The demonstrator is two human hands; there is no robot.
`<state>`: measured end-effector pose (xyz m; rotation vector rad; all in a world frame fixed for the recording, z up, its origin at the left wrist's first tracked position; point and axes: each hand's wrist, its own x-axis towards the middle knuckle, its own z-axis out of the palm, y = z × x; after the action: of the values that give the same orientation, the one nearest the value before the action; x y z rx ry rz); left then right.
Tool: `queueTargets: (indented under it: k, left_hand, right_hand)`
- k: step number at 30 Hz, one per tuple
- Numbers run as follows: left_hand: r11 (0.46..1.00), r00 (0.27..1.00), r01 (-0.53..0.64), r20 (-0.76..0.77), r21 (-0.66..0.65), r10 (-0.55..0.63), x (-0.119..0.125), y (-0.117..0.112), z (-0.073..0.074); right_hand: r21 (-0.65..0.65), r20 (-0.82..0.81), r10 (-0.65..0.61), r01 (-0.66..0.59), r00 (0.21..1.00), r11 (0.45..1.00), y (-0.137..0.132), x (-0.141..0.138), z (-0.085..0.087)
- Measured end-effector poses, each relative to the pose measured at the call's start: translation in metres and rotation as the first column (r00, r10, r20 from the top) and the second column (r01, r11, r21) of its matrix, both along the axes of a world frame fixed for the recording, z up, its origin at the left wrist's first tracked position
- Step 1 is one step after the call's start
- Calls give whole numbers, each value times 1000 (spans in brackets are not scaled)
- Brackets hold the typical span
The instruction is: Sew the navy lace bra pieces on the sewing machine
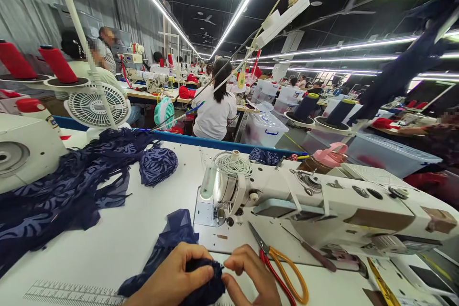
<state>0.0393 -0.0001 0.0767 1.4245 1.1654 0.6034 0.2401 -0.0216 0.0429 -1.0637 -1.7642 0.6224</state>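
Observation:
My left hand is closed around a bunched piece of navy patterned fabric, its thumb lying on top. More of the dark cloth trails away behind that hand toward the sewing machine's needle plate. My right hand is beside the bunch's right edge, with thumb and index finger curved toward each other and a small gap between the tips. No object shows in that gap. Scissors with red and orange handles lie just right of my right hand. The white sewing machine stands beyond both hands.
A ruler lies at the table's front left. Navy fabric strips cover the left side, near a rolled bundle. A dark-handled pointed tool rests by the machine. A white fan stands at the back; other people sit beyond.

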Motion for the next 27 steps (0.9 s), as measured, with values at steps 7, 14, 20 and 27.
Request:
queueTargets:
  k: [7,14,20,27]
  left_hand:
    - [998,997,-63,48,7,62,3,3,-11]
    - [994,959,-80,266,-74,97,7,3,-23]
    - [996,996,-90,25,27,90,9,-2,-16]
    - [998,992,24,-126,64,-16,9,-7,0]
  right_hand:
    - [88,19,-56,54,998,995,3,-8,-15]
    - [155,-80,-140,151,987,976,-2,-12,-21]
    - [10,18,-100,100,995,995,-1,-6,-9]
    - [-355,224,121,-34,967,934,13,10,13]
